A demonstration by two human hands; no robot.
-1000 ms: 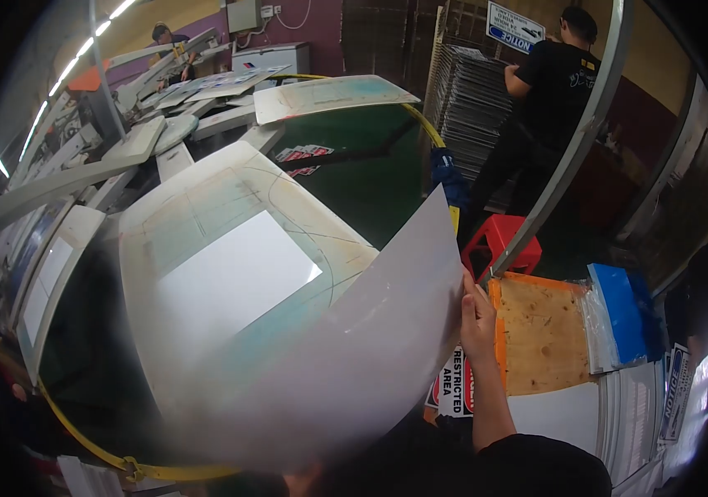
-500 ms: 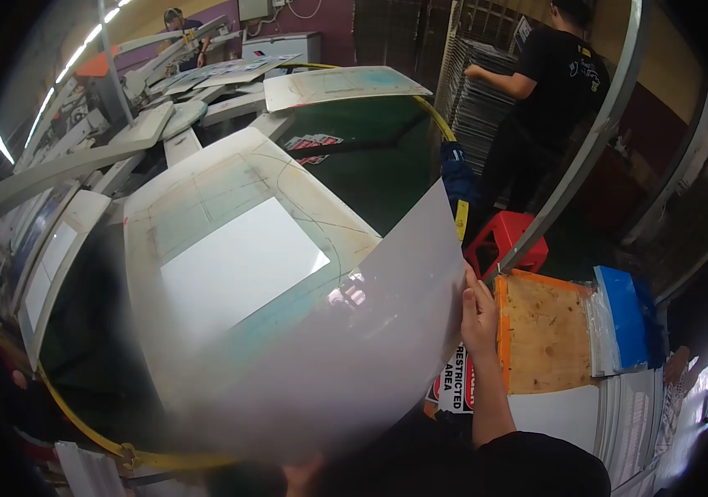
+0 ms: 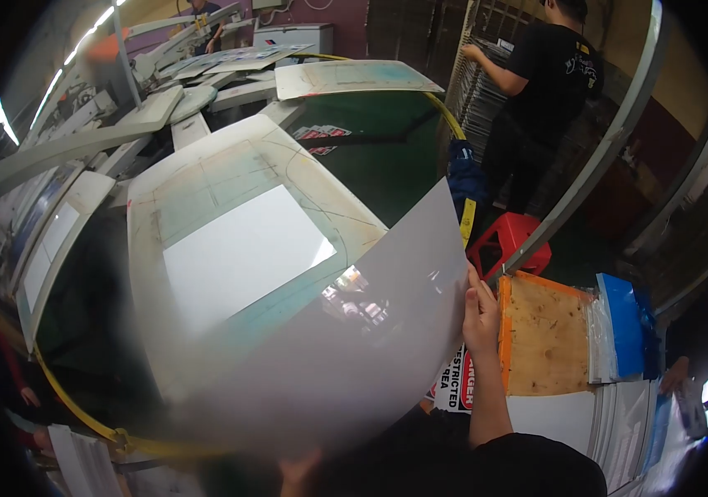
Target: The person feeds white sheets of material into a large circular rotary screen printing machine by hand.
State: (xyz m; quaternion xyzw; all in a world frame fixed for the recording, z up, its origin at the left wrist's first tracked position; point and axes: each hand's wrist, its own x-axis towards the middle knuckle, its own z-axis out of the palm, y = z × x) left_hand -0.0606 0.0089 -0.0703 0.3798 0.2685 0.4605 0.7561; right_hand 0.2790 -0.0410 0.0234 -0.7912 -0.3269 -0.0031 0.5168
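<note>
A large, glossy, pale plastic sheet (image 3: pixel 387 323) bends in front of me, reflecting bright lights. My right hand (image 3: pixel 480 319) grips its right edge, fingers closed along it. At the near edge of the sheet, low in the view, my left hand (image 3: pixel 300 470) shows partly and blurred; it appears to hold the sheet there, most fingers hidden. Beyond the sheet, a smaller white sheet (image 3: pixel 246 248) lies flat on a stained printing platen (image 3: pixel 238 157). The held sheet covers the platen's near right part.
Other platens (image 3: pixel 354 79) surround the machine, inside a yellow rail (image 3: pixel 72 406). On my right are a wooden board (image 3: pixel 549 331), stacked white sheets (image 3: pixel 619 422), a danger sign (image 3: pixel 456 385), a red stool (image 3: pixel 520 240) and a slanting metal post (image 3: pixel 594 157). A co-worker (image 3: pixel 549 91) stands at a rack.
The view has shifted slightly, and reflections on the held sheet have spread and moved. My right hand keeps its hold. At the far left, another person's hand has come into clearer view.
</note>
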